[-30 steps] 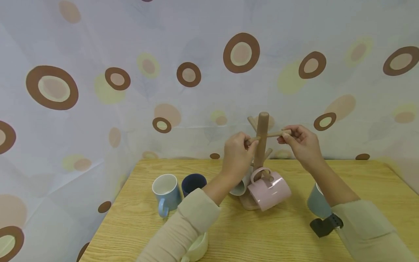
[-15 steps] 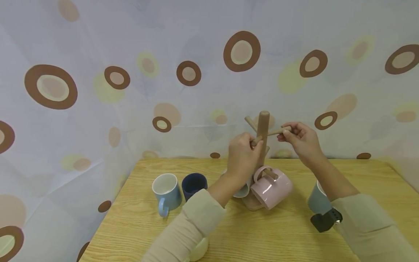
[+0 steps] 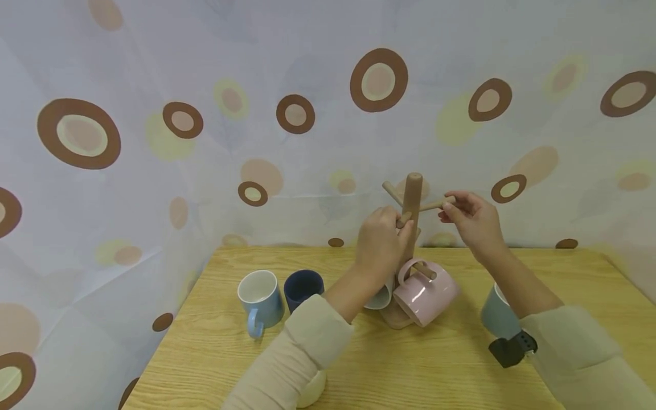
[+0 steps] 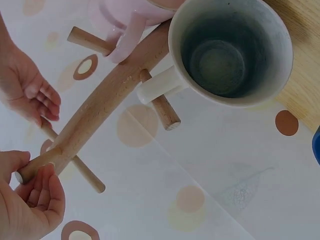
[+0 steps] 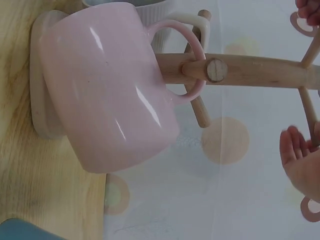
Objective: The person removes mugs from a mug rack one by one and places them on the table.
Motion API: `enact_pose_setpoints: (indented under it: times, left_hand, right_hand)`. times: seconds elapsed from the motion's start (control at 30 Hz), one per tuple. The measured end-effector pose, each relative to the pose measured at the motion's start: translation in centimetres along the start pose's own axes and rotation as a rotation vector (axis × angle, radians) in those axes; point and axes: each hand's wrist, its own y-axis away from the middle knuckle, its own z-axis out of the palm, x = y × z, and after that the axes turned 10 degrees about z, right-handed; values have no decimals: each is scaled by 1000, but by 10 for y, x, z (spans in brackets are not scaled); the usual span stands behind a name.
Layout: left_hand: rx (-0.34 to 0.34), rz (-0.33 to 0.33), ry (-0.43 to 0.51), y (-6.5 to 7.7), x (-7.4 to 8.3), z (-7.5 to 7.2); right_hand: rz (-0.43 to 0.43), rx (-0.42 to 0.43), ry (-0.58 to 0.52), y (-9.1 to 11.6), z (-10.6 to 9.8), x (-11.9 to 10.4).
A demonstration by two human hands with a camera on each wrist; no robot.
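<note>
A: How far along with that wooden rack [image 3: 412, 196] on the table [image 3: 389, 370]?
B: Looks partway. Got pink mug [image 3: 427, 296] and white mug [image 4: 225, 65] hung low, no mugs up top. Pinching front peg [image 4: 36, 167] with left hand [image 3: 380, 245], side peg [image 3: 431, 205] with right hand [image 3: 478, 228]. Probably left to hang: light blue mug [image 3: 268, 310], navy mug [image 3: 302, 285], cream mug [image 3: 314, 392], grey-blue mug [image 3: 498, 318].
A: Missing much?
B: Can't see most of cream mug or navy mug's bottom past left sleeve [image 3: 307, 341].

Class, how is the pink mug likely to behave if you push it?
The pink mug would probably swing, since its handle hangs on a wooden peg. Its glossy shine suggests a slippery feel. It looks ceramic, so likely stiff, perhaps fragile.
</note>
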Motion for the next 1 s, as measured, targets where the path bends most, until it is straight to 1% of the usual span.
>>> enact_pose_setpoints:
  times: [0.1, 0.2, 0.27, 0.37, 0.5, 0.6, 0.8, 0.93, 1.0]
  left_hand:
    - [-20, 49, -76, 1, -3, 0]
    - [-23, 103, -146, 2, -5, 0]
    - [-16, 136, -178, 2, -6, 1]
    - [9, 184, -226, 3, -8, 1]
    - [55, 240, -312, 4, -11, 1]
    - [92, 274, -384, 4, -13, 2]
    - [170, 287, -523, 4, -16, 6]
    - [212, 294, -557, 3, -18, 8]
    - [228, 300, -561, 3, -19, 8]
  right_hand:
    - [-25, 126, 121, 7, 2, 1]
    - [-22, 240, 199, 16, 4, 3]
    - [-15, 300, 252, 24, 5, 5]
    - [-2, 351, 275, 36, 5, 8]
    - [46, 356, 286, 56, 4, 14]
    - [96, 340, 323, 74, 3, 21]
    - [187, 309, 391, 108, 3, 35]
    - [287, 264, 397, 125, 5, 46]
    - [353, 229, 371, 130, 6, 50]
